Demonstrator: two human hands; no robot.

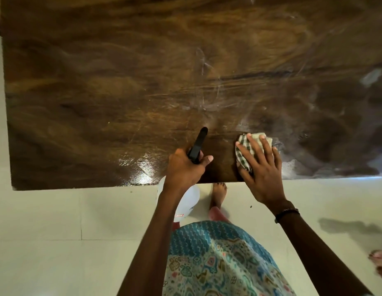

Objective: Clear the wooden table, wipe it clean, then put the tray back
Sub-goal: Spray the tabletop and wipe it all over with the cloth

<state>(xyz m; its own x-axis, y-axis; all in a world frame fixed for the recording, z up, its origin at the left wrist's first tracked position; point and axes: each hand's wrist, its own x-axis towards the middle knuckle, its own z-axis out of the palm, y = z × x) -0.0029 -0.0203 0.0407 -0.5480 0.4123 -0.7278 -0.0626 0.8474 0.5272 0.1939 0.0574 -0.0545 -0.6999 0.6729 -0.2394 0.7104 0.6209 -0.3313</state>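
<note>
The dark wooden table fills the upper part of the head view, with wet streaks and smears across its right half. My left hand grips the black trigger head of a white spray bottle, whose nozzle points out over the table's near edge. To the right, my right hand presses flat with spread fingers on a folded checked cloth lying on the tabletop close to the near edge. No tray is in view.
Pale tiled floor runs below the table's near edge. My bare foot stands just under that edge. Another person's toes show at the far right. A wet glare patch lies left of the bottle.
</note>
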